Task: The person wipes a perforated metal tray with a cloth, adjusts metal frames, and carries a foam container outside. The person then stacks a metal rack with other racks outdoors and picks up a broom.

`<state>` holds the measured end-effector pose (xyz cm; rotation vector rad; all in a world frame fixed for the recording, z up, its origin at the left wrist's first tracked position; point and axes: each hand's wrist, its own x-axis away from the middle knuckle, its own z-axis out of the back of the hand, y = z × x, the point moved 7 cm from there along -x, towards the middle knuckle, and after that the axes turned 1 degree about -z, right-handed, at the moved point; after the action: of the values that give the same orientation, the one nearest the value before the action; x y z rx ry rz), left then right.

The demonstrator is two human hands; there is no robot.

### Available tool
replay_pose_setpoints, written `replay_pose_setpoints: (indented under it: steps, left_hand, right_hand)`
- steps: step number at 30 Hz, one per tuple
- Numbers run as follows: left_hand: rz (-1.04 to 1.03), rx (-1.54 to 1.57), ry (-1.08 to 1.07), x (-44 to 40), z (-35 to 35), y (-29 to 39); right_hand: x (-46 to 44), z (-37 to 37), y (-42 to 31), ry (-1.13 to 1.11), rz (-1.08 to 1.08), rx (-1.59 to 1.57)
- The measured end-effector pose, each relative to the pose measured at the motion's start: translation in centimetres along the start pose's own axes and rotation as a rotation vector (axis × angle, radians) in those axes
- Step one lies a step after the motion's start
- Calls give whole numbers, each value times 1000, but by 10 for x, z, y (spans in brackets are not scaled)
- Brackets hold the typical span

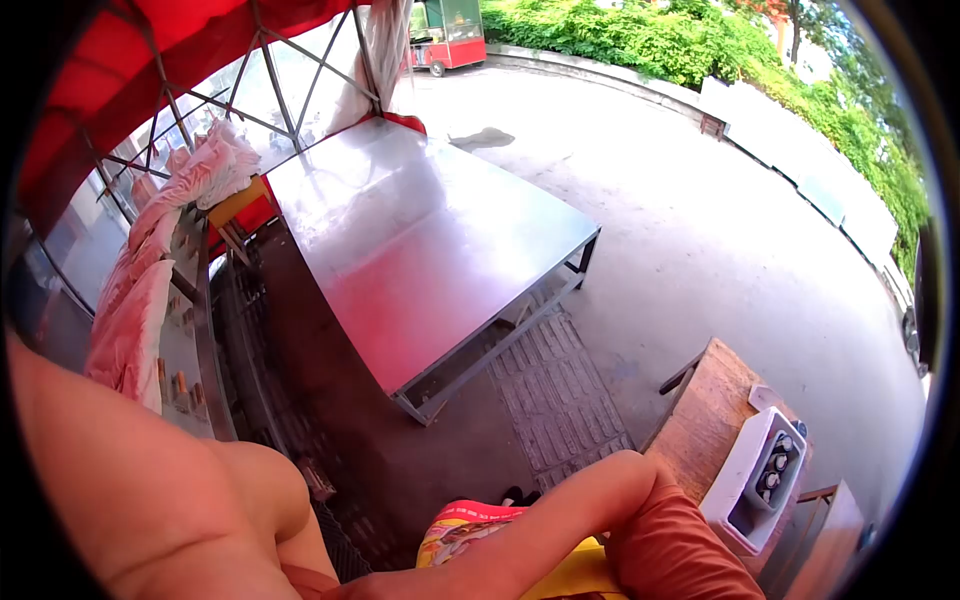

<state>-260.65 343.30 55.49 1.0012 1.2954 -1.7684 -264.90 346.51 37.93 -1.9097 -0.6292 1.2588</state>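
Note:
Both of my bare arms reach in from the lower edge. On the left, my left arm (150, 490) is bent, and its forearm runs out of the picture at the bottom. My right forearm (540, 540), below an orange-brown sleeve (680, 550), crosses in front of my body toward the lower left. Both hands lie beyond the bottom edge, so whatever they hold or touch is hidden. Under the right forearm shows a yellow and red printed apron or bag (450, 530); I cannot tell which.
A large shiny metal table (450, 230) stands ahead. At right, a wooden table (700, 420) bears a white box (735, 470) with several dark bottles or jars. Pinkish cloth (150, 270) drapes the left side beneath a red canopy (110, 80). A red cart (450, 45) stands far off.

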Motion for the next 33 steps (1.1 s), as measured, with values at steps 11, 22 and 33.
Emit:
replay_pose_setpoints:
  steps: [11, 22, 33]
  left_hand:
    - [-25, -32, -39, 96, -33, -204]
    - [-99, 409, 125, 164, -191, -445]
    - [102, 538, 130, 183, -508, -579]
  right_hand:
    - [18, 217, -147, 304, 400, 358]
    - [65, 345, -286, 706, 945, 986]
    - [388, 581, -352, 1442, 201, 768]
